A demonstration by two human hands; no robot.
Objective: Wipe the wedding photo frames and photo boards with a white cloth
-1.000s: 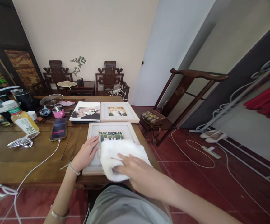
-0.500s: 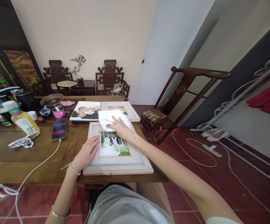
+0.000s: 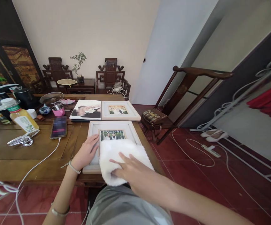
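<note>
A white picture frame (image 3: 132, 125) with a photo (image 3: 105, 133) of two people lies flat near the table's right end. My left hand (image 3: 86, 152) rests on its left side, fingers stretched out flat over the border. Over the lower part of the frame and photo, my right hand (image 3: 135, 170) presses a fluffy white cloth (image 3: 123, 150). Its fingers are spread on top while the thumb side tucks into a fold, so it has hold of the cloth. The cloth hangs past the frame's near edge and hides much of the photo.
Beyond lie a second frame (image 3: 132, 107) and a photo panel (image 3: 82, 112). To the left are a phone (image 3: 58, 127) with its cable, a hair clip (image 3: 24, 139), a juice bottle (image 3: 24, 120) and a pink mug (image 3: 58, 111). A wooden chair (image 3: 184, 84) stands right.
My right hand has drawn the white cloth from the frame's far edge down to its near edge, covering the photo's lower part. My left hand has stayed on the frame's left side.
</note>
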